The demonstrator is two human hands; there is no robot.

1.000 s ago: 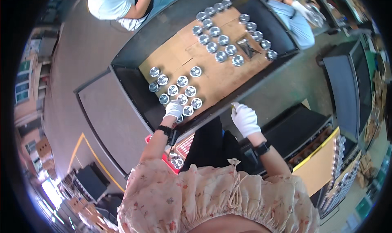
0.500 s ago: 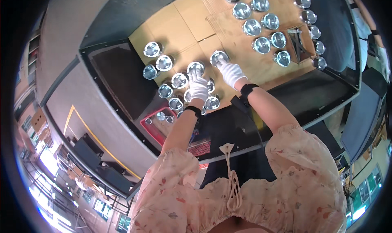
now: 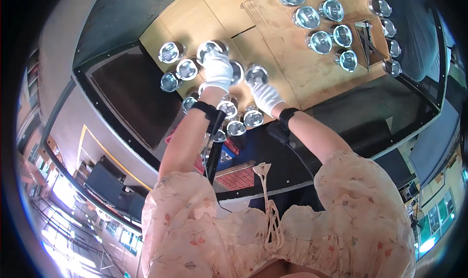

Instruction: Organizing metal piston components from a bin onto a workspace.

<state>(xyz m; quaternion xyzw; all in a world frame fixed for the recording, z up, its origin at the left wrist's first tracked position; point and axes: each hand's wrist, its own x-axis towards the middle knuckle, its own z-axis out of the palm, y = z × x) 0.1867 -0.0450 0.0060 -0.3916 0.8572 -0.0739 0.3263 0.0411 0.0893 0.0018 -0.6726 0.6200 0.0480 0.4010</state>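
Observation:
My left hand, in a white glove, reaches over the cardboard with its fingers closed on a shiny silver round part, piston-like in shape. To its right, my right hand, also gloved, has its fingers curled against another such silver part; its fingertips are partly hidden. One more round part stands between the hands. Several similar parts, among them an upright one, stand to the left of my left hand. Nearer my body are others, one of them close to the cardboard's edge.
Brown cardboard lines the dark-framed table. More silver parts stand in rows at the far right, beside an open cardboard box holding dark strips. A red basket sits at the near edge. Dark cables run from my wrist straps.
My left hand has moved farther away and leftward, onto a round part there. My right hand stays at a round part, now slightly nearer my body. The whole view has shifted a little.

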